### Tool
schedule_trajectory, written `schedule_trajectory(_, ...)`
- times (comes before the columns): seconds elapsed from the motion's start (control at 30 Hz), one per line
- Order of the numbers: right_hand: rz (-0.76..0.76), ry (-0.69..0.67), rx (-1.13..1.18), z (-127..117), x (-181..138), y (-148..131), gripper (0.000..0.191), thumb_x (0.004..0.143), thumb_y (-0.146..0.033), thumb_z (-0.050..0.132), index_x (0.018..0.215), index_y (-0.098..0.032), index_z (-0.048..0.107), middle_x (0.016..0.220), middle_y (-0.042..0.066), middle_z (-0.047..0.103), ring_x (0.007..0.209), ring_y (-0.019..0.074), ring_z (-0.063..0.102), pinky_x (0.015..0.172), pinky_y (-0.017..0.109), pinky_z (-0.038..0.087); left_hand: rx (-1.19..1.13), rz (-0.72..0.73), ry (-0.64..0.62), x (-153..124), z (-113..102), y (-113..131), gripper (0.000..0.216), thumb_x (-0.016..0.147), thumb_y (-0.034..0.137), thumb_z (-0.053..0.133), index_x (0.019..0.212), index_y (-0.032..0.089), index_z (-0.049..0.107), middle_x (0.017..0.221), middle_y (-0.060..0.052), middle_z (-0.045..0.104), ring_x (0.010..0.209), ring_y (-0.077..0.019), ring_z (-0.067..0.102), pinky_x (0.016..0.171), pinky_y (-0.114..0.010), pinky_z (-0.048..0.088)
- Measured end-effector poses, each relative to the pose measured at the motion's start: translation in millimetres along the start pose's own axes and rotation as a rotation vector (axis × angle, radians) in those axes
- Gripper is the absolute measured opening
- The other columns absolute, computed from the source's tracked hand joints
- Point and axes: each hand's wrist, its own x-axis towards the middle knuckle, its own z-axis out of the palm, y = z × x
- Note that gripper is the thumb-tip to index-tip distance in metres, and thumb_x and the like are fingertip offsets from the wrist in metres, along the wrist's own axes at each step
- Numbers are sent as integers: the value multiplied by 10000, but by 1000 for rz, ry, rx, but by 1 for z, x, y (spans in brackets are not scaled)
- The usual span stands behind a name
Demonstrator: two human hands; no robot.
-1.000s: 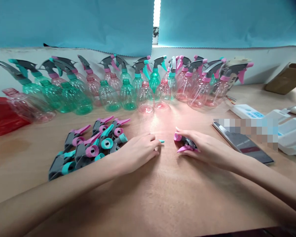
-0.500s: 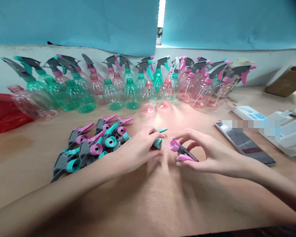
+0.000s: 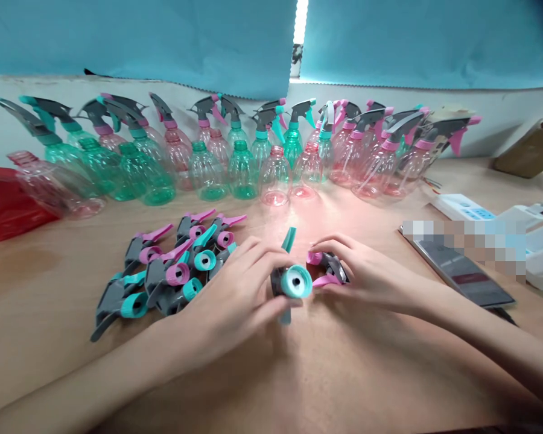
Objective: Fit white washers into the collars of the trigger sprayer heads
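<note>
My left hand (image 3: 248,286) is closed around a grey and teal spray head (image 3: 297,281), whose round screw collar faces me. Just to its right, my right hand (image 3: 359,268) grips a grey and pink spray head (image 3: 332,265); its pink trigger points left and its collar lies at the far side. To the left of my hands lies a pile of loose spray heads (image 3: 177,273) with pink or teal collars, partly covered by my left hand and forearm. Several open-necked bottles stand farther back, among them a clear pink bottle (image 3: 276,181) and a green bottle (image 3: 243,175).
Behind them stand several bottles with spray heads fitted, such as a pink one (image 3: 373,169). A phone (image 3: 457,265) and white power strips (image 3: 466,208) lie at the right. A red bag (image 3: 13,208) is at the left, a brown box (image 3: 529,147) at the back right.
My left hand has turned the teal spray head so its collar faces me, nearer than before. My right hand has shifted slightly, and the pink spray head in it has turned.
</note>
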Motion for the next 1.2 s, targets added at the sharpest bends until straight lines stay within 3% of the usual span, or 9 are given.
schedule_trajectory(0.07, -12, -25, 3, 1, 7, 2, 464, 805, -432, 628, 1181, -206, 477, 1179, 110, 560, 1028, 237, 599, 869, 394, 503, -67, 64, 98, -15, -1, 2, 258, 863, 201, 570, 1110, 208, 497, 1062, -51, 610, 995, -212, 512, 872, -382, 433)
schedule_trajectory(0.17, -33, -81, -11, -7, 16, -2, 516, 749, -486, 676, 1156, -214, 512, 1206, 112, 564, 1032, 262, 599, 835, 397, 511, -79, 74, 372, -32, 10, 1, 331, 780, 122, 588, 1090, 208, 510, 928, -39, 655, 854, -197, 538, 750, -355, 464)
schedule_trajectory(0.23, -35, -73, -46, -17, 20, -14, 472, 767, -489, 659, 1133, -217, 537, 1186, 103, 585, 997, 256, 613, 778, 374, 513, -39, 68, 450, -38, 20, -2, 316, 762, 129, 594, 1060, 210, 529, 850, -28, 667, 755, -182, 539, 685, -341, 460)
schedule_trajectory(0.37, -88, 28, 21, -35, 23, -53, 141, 873, -354, 579, 939, -231, 592, 900, -3, 667, 787, 143, 629, 676, 261, 463, 24, 104, 378, -39, 31, -5, 355, 750, 113, 610, 1087, 191, 533, 875, -30, 692, 717, -167, 569, 695, -347, 444)
schedule_trajectory(0.47, -160, -66, 73, -38, 25, -75, 64, 874, -256, 578, 819, -224, 570, 750, -51, 625, 663, 90, 563, 562, 214, 390, 7, 117, 359, -37, 31, -6, 348, 766, 123, 613, 1101, 167, 531, 898, -48, 675, 766, -176, 558, 707, -344, 441)
schedule_trajectory(0.6, -197, -165, 58, -28, 32, -77, 99, 831, -161, 581, 766, -199, 517, 713, -50, 575, 613, 75, 492, 514, 214, 317, -44, 118, 335, -39, 29, -9, 289, 826, 137, 581, 1109, 151, 529, 900, -63, 625, 784, -167, 538, 706, -318, 457)
schedule_trajectory(0.87, 24, -376, 414, -17, 41, -68, 117, 776, -194, 616, 816, -220, 509, 681, -68, 537, 578, 64, 496, 481, 160, 356, -105, 67, 225, -46, 30, -12, 219, 936, 240, 497, 1136, 152, 520, 868, -61, 577, 722, -126, 569, 622, -217, 500)
schedule_trajectory(1.03, 90, -405, 607, -11, 40, -68, 205, 729, -175, 642, 765, -224, 445, 632, -94, 494, 531, 46, 463, 449, 135, 342, -82, 76, 189, -44, 28, -12, 234, 941, 282, 491, 1141, 169, 533, 837, -50, 585, 678, -125, 581, 568, -207, 491)
schedule_trajectory(1.2, 173, -360, 639, -2, 35, -69, 201, 722, -150, 620, 745, -228, 437, 633, -99, 483, 541, 50, 454, 451, 153, 328, -99, 25, 133, -45, 27, -12, 284, 968, 284, 425, 1227, 202, 506, 863, -59, 584, 709, -135, 580, 584, -221, 494)
